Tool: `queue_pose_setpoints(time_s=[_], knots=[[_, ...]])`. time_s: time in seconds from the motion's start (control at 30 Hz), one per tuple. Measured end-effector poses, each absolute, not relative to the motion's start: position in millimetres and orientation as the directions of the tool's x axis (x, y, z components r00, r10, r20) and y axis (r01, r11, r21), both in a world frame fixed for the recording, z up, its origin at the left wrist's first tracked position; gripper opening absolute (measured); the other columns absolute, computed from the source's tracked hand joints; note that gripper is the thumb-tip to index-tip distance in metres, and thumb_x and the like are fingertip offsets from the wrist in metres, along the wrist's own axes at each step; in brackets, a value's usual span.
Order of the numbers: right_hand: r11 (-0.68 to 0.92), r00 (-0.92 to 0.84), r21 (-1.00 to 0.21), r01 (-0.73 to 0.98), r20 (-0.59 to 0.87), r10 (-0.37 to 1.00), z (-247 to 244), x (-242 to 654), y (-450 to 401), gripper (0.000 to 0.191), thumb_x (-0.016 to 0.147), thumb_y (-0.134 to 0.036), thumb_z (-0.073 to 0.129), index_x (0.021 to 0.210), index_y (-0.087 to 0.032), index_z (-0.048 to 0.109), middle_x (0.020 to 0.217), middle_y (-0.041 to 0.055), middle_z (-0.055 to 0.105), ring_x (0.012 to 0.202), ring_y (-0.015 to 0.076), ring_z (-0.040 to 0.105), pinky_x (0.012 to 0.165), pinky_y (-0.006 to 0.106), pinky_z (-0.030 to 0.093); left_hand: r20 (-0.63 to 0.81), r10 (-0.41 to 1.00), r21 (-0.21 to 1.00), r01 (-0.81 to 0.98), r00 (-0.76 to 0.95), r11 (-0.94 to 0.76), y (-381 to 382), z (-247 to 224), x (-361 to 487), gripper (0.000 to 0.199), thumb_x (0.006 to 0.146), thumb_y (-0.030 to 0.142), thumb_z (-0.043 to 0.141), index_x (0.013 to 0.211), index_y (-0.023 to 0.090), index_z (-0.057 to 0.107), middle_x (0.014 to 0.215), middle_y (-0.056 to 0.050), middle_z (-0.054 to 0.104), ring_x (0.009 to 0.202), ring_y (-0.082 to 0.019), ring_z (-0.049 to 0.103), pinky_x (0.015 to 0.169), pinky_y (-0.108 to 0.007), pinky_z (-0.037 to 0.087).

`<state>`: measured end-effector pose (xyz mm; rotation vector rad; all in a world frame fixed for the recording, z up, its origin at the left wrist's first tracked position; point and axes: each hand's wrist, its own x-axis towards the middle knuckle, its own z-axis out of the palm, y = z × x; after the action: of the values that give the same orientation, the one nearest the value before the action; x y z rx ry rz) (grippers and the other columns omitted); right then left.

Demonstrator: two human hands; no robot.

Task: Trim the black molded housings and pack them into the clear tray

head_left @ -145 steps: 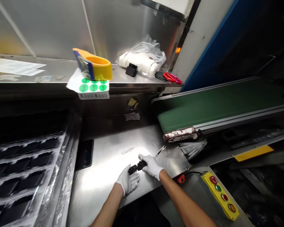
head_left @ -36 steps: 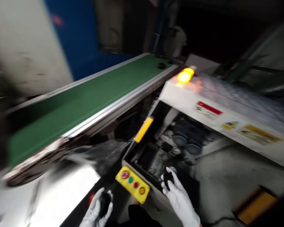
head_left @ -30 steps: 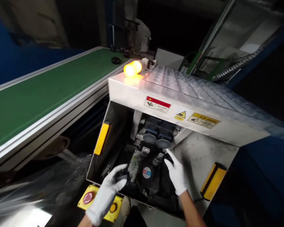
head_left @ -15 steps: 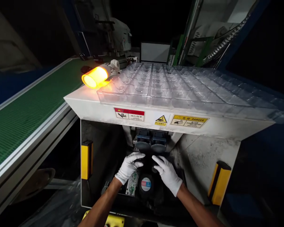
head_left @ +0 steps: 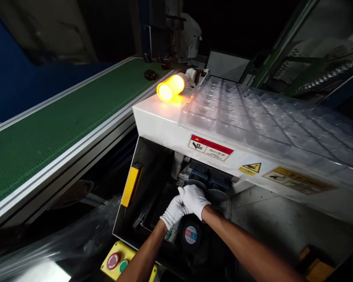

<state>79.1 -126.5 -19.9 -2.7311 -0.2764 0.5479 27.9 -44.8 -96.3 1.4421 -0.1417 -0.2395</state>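
My left hand and my right hand, both in white gloves, meet inside the opening of the machine. The right overlaps the left, and its fingers are curled. The left hand's fingers are bent and partly covered by the right. Whatever lies in them, if anything, is hidden. Just beyond my hands are two grey round discs, the left disc and the right disc, beneath dark blue blocks. Below the hands sits a black round part with a red and blue label.
Clear plastic trays cover the white machine top, beside a glowing orange lamp. A green conveyor runs along the left. Yellow sensor bar stands at the opening's left edge; a yellow button box is below.
My hands, apart before, have come together, with the right over the left. The view has turned left and tilted, so the machine appears farther right and more of the button box shows.
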Motion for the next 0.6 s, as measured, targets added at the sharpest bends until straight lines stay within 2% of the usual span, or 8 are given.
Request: queue_pose_setpoints(time_s=[0.1,0.2,0.27,0.37,0.5,0.57,0.6], knots=[[-0.922,0.899,-0.349,0.164,-0.331,0.286,-9,75,-133,0.047,0.094,-0.053,0.041,0.089,-0.014,0.067,0.088,0.0064,0.072,0.085,0.0179,0.067,0.083,0.039,0.05,-0.044,-0.213,0.993,0.066,0.976,0.098,-46,-89,21,0.041,0.081,0.047,0.066,0.103,0.012,0.064,0.098,-0.009,0.068,0.088,-0.021,0.065,0.082,-0.039,0.053],[-0.92,0.899,-0.339,0.198,-0.31,0.308,3,61,-158,0.057,0.096,-0.055,0.03,0.085,-0.015,0.069,0.084,0.0088,0.073,0.08,0.0182,0.067,0.076,0.034,0.049,-0.086,-0.096,0.995,0.089,0.992,0.033,-27,-84,-16,0.043,0.077,0.048,0.068,0.105,0.015,0.065,0.106,-0.01,0.067,0.096,-0.023,0.061,0.086,-0.035,0.048],[-0.934,0.901,-0.302,0.188,-0.325,0.287,4,46,-184,0.065,0.096,-0.054,0.024,0.075,-0.014,0.071,0.078,0.0159,0.073,0.077,0.0225,0.067,0.072,0.034,0.046,-0.182,0.003,0.983,0.182,0.983,-0.03,-3,-89,-62,0.037,0.076,0.051,0.066,0.089,0.016,0.068,0.09,-0.007,0.068,0.084,-0.022,0.061,0.075,-0.03,0.048],[-0.953,0.879,-0.258,0.157,-0.403,0.254,-4,36,-222,0.061,0.093,-0.05,0.026,0.072,-0.017,0.073,0.077,0.0176,0.074,0.075,0.0262,0.068,0.066,0.034,0.044,-0.388,0.172,0.91,0.406,0.905,-0.082,36,-102,-149,0.043,0.074,0.058,0.062,0.061,0.017,0.059,0.06,-0.001,0.058,0.057,-0.017,0.051,0.055,-0.027,0.04],[-0.968,0.835,-0.2,0.154,-0.497,0.236,-19,47,-246,0.051,0.087,-0.05,0.036,0.062,-0.022,0.07,0.074,0.0186,0.073,0.07,0.0306,0.067,0.063,0.038,0.044,-0.556,0.481,0.759,0.65,0.677,-0.036,64,-118,-226,0.054,0.078,0.069,0.048,0.059,0.018,0.049,0.055,0.0,0.052,0.055,-0.017,0.049,0.053,-0.028,0.036],[-0.961,0.817,-0.218,0.171,-0.514,0.262,-22,45,-248,0.042,0.083,-0.05,0.045,0.058,-0.025,0.069,0.07,0.0166,0.073,0.067,0.0305,0.067,0.062,0.04,0.046,-0.586,0.55,0.71,0.704,0.595,-0.005,70,-128,-233,0.056,0.079,0.07,0.045,0.061,0.018,0.05,0.055,0.0,0.052,0.055,-0.017,0.05,0.052,-0.028,0.036],[-0.951,0.844,-0.261,0.163,-0.462,0.272,-23,40,-247,0.038,0.081,-0.051,0.049,0.061,-0.026,0.07,0.071,0.0166,0.072,0.068,0.0309,0.067,0.062,0.041,0.046,-0.6,0.563,0.693,0.721,0.568,0.01,71,-134,-231,0.055,0.081,0.069,0.046,0.062,0.017,0.051,0.055,0.0,0.053,0.055,-0.017,0.052,0.053,-0.028,0.037]])
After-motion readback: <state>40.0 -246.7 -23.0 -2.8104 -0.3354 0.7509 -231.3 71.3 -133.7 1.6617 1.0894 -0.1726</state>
